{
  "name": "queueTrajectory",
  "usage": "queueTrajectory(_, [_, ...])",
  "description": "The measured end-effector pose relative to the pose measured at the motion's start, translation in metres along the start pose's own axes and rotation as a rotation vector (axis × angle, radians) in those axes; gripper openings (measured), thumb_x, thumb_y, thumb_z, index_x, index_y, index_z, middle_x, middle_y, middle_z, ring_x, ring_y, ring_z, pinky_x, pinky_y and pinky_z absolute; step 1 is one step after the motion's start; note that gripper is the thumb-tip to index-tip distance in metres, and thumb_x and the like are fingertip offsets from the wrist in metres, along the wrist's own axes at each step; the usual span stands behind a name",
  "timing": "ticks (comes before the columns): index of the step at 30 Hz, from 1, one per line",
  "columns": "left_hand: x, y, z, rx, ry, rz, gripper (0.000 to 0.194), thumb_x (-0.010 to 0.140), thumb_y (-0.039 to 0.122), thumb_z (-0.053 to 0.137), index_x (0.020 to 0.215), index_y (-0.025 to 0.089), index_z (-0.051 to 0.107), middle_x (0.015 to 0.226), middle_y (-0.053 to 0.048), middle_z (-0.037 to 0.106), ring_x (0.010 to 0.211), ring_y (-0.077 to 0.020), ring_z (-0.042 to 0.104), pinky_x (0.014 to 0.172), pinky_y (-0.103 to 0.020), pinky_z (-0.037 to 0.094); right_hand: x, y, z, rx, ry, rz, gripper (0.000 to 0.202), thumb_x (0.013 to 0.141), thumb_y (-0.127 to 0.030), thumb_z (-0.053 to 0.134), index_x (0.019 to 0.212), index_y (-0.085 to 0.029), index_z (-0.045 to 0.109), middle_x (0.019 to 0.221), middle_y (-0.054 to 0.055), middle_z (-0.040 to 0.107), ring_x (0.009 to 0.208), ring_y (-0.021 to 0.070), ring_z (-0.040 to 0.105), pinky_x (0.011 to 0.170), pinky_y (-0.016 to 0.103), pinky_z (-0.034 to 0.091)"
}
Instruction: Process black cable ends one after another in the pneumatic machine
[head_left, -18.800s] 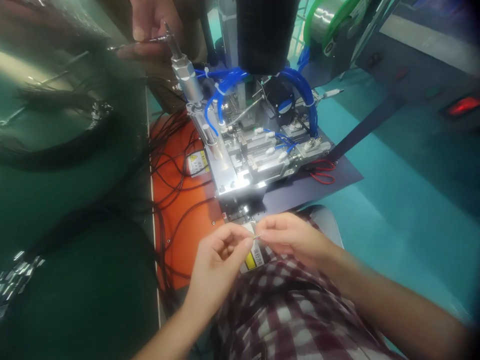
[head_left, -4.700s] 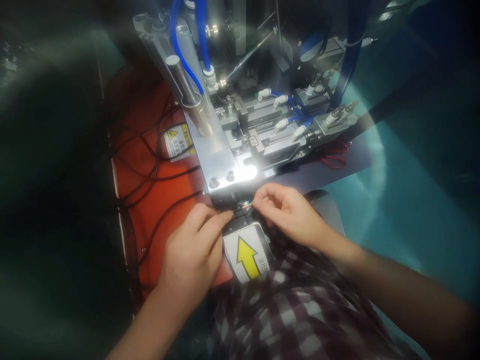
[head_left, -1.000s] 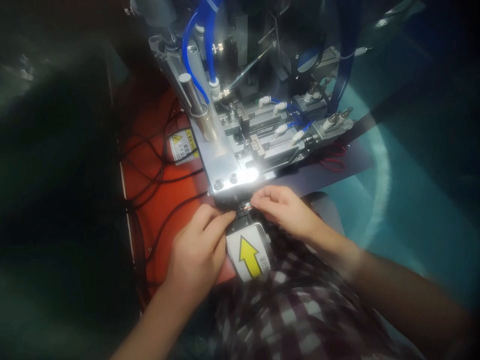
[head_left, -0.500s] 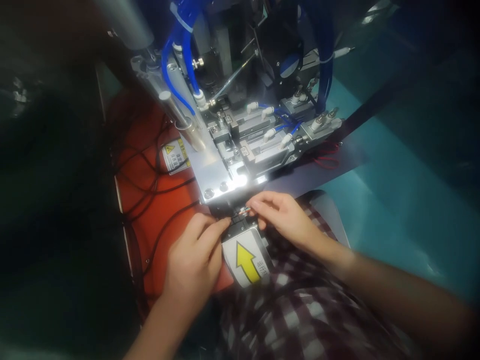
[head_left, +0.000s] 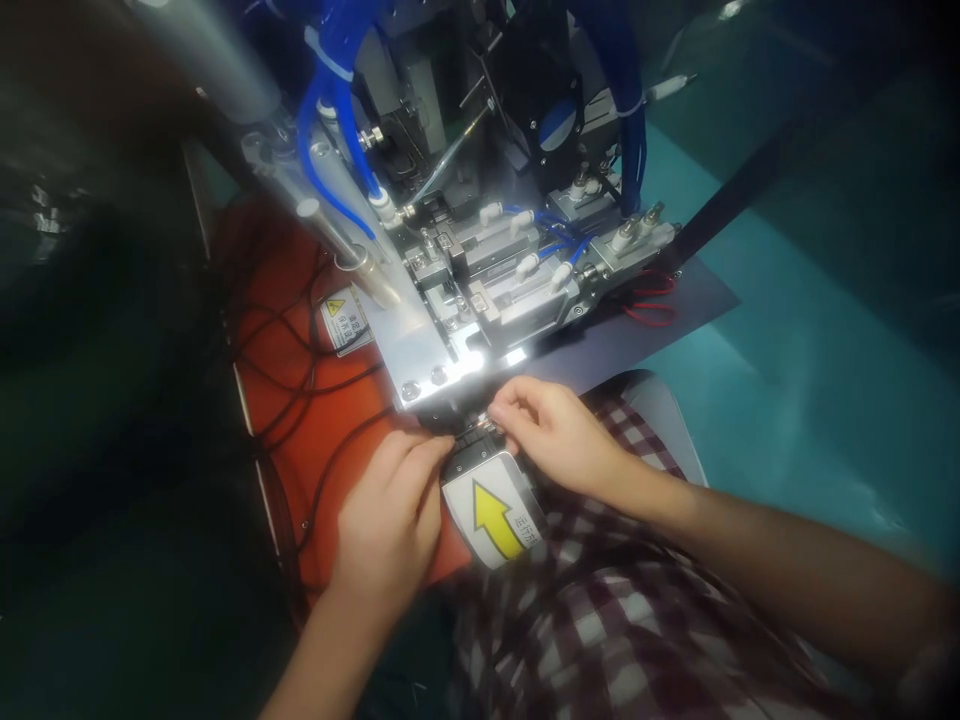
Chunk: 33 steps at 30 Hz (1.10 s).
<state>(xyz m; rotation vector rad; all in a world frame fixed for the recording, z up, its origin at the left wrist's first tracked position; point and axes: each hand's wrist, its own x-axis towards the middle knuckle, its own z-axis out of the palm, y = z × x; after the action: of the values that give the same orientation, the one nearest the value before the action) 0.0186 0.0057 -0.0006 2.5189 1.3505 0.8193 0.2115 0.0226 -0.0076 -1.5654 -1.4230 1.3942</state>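
Under the front edge of a bright metal machine plate (head_left: 416,345) there is a small dark fixture (head_left: 471,452). At its left side my left hand (head_left: 390,500) has its thumb and fingertips pressed together; anything between them is hidden. My right hand (head_left: 562,432) is closed in a pinch at the fixture's right side. Its fingertips meet at a tiny shiny piece (head_left: 484,421), too small to name. Just below the fixture is a white label (head_left: 491,510) with a yellow arrow.
Behind the plate stand pneumatic cylinders (head_left: 525,300) with white fittings and blue air hoses (head_left: 341,120). Black cables (head_left: 300,380) run over the orange-red base (head_left: 330,430) on the left. A metal post (head_left: 349,255) rises from the plate. Checked cloth (head_left: 600,620) lies close below my right forearm.
The view has shifted slightly, so the machine sits a little further left. My right fingertips have moved slightly with it and cover more of the tiny piece. My left hand keeps nearly the same pose.
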Motion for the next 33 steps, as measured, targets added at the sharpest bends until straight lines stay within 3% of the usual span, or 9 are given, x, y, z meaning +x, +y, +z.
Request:
queueTrajectory(4, [-0.001, 0.002, -0.004, 0.036, -0.043, -0.009, 0.022, 0.086, 0.002, 0.051, 0.099, 0.013, 0.064, 0.091, -0.005, 0.065, 0.083, -0.0123, 0.062, 0.074, -0.020, 0.049, 0.002, -0.007, -0.002, -0.020, -0.011, 0.024, 0.017, 0.089, -0.023, 0.052, 0.074, -0.017, 0.056, 0.062, -0.003, 0.060, 0.056, 0.0107, 0.059, 0.058, 0.023, 0.042])
queueTrajectory(9, [-0.002, 0.009, -0.009, 0.274, -0.137, -0.032, 0.029, 0.087, 0.006, 0.046, 0.105, 0.017, 0.066, 0.091, -0.006, 0.063, 0.079, -0.0180, 0.062, 0.059, -0.025, 0.048, 0.009, -0.007, -0.006, 0.181, -0.161, 0.222, 0.022, 0.090, -0.020, 0.052, 0.069, -0.016, 0.056, 0.054, -0.002, 0.058, 0.051, 0.0091, 0.055, 0.056, 0.022, 0.041])
queueTrajectory(11, [-0.003, 0.008, -0.009, 0.249, -0.133, -0.021, 0.031, 0.086, 0.004, 0.045, 0.105, 0.016, 0.066, 0.092, -0.006, 0.063, 0.080, -0.0176, 0.062, 0.061, -0.025, 0.048, 0.011, -0.001, -0.008, 0.352, -0.200, 0.281, 0.023, 0.091, -0.019, 0.051, 0.070, -0.014, 0.058, 0.058, -0.002, 0.059, 0.050, 0.0074, 0.055, 0.052, 0.019, 0.038])
queueTrajectory(14, [-0.006, 0.003, -0.007, 0.172, -0.101, -0.003, 0.032, 0.084, 0.000, 0.046, 0.105, 0.014, 0.065, 0.097, -0.007, 0.064, 0.087, -0.0169, 0.062, 0.073, -0.025, 0.050, 0.010, 0.012, -0.010, 0.562, -0.162, 0.320, 0.022, 0.093, -0.018, 0.048, 0.078, -0.012, 0.063, 0.070, -0.001, 0.062, 0.049, 0.0054, 0.057, 0.047, 0.018, 0.033])
queueTrajectory(18, [-0.010, -0.003, -0.006, 0.163, -0.066, -0.013, 0.025, 0.085, 0.002, 0.051, 0.103, 0.013, 0.064, 0.102, -0.007, 0.067, 0.096, -0.0182, 0.063, 0.086, -0.025, 0.048, 0.006, 0.022, -0.009, 0.611, -0.110, 0.309, 0.022, 0.093, -0.018, 0.047, 0.082, -0.012, 0.065, 0.071, -0.001, 0.061, 0.049, 0.0048, 0.058, 0.048, 0.018, 0.033])
queueTrajectory(24, [-0.008, -0.002, -0.007, 0.128, -0.074, -0.020, 0.023, 0.085, 0.002, 0.051, 0.101, 0.014, 0.064, 0.101, -0.006, 0.066, 0.094, -0.0152, 0.063, 0.085, -0.022, 0.048, 0.004, 0.012, -0.002, 0.544, -0.113, 0.239, 0.023, 0.091, -0.025, 0.052, 0.073, -0.013, 0.062, 0.062, -0.003, 0.059, 0.049, 0.0061, 0.055, 0.054, 0.020, 0.041])
queueTrajectory(28, [-0.005, 0.000, -0.008, 0.100, -0.088, -0.048, 0.024, 0.086, 0.002, 0.050, 0.101, 0.014, 0.064, 0.097, -0.005, 0.063, 0.088, -0.0128, 0.062, 0.079, -0.020, 0.048, 0.004, 0.008, 0.003, 0.473, -0.048, 0.152, 0.017, 0.084, -0.027, 0.062, 0.072, -0.015, 0.059, 0.059, -0.005, 0.058, 0.052, 0.0081, 0.056, 0.057, 0.022, 0.044])
queueTrajectory(33, [-0.005, 0.003, -0.011, 0.131, -0.131, -0.154, 0.024, 0.089, 0.009, 0.048, 0.102, 0.019, 0.066, 0.089, -0.002, 0.061, 0.076, -0.0122, 0.060, 0.063, -0.021, 0.047, 0.004, 0.009, 0.005, 0.391, -0.043, 0.107, 0.017, 0.084, -0.028, 0.060, 0.073, -0.017, 0.056, 0.061, -0.005, 0.057, 0.051, 0.0094, 0.057, 0.056, 0.023, 0.044])
